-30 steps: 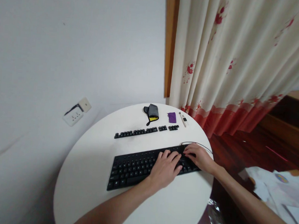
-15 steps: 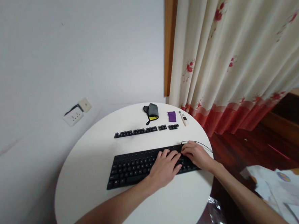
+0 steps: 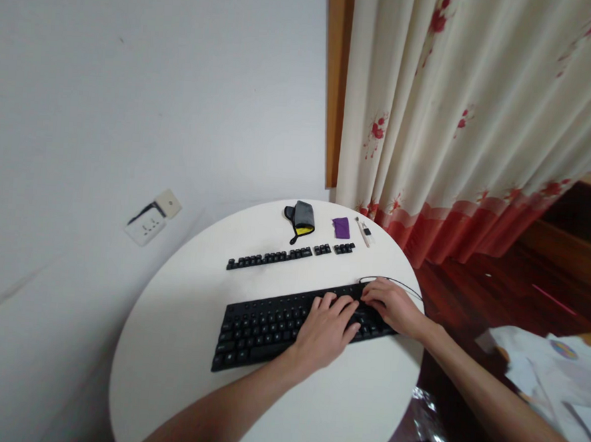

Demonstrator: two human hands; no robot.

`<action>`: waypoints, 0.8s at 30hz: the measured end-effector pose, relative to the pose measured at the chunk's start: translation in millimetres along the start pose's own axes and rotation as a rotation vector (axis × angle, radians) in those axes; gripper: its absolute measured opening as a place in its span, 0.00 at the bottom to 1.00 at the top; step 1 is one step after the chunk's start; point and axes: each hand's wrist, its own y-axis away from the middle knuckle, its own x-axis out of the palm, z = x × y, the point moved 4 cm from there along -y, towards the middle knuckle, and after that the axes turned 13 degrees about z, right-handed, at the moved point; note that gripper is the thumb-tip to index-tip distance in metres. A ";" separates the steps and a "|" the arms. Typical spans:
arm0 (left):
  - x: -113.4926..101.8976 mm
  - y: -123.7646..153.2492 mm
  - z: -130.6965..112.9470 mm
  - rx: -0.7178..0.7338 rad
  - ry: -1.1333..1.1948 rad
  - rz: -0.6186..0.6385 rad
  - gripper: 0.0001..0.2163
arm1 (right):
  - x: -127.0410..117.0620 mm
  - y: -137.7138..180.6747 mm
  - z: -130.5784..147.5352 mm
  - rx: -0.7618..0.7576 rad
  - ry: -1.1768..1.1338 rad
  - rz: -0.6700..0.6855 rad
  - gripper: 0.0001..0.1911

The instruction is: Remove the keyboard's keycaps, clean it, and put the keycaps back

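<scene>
A black keyboard (image 3: 261, 332) lies across the white round table. My left hand (image 3: 326, 329) rests over its right-middle part, fingers spread on the keys. Over the keyboard's upper right part, my right hand (image 3: 390, 303) has its fingers curled and pressed together; whatever is between the fingertips is hidden. Behind the keyboard, removed black keycaps stand in a row: a long group (image 3: 270, 258), a small group (image 3: 322, 249) and another small group (image 3: 344, 248). The keyboard's cable (image 3: 406, 285) runs behind my right hand to the table edge.
At the table's (image 3: 167, 346) back lie a folded grey and yellow cloth (image 3: 304, 216), a purple cloth (image 3: 341, 228), a slim brush (image 3: 362, 232) and a small black-and-white item (image 3: 367, 231). A wall socket (image 3: 146, 225) is on the left; a curtain (image 3: 461, 138) hangs behind. Papers (image 3: 551, 370) lie at right.
The view has shifted slightly. My right hand has shifted a little over the keyboard's upper right; my left hand stays in place on the keys.
</scene>
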 end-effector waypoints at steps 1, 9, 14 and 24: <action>-0.3 0.1 -0.1 -0.001 -0.001 0.000 0.19 | -0.1 -0.5 1.1 0.000 0.017 0.006 0.13; -0.6 -0.9 0.2 0.003 0.011 0.006 0.19 | 0.8 8.3 5.9 0.063 0.078 0.026 0.10; 1.8 1.8 -1.1 -0.004 0.031 0.007 0.19 | -1.2 17.0 12.3 0.147 0.079 0.018 0.14; -25.5 -70.5 64.5 -0.228 0.083 -0.150 0.16 | -14.5 -51.1 -34.9 0.352 0.235 -0.113 0.15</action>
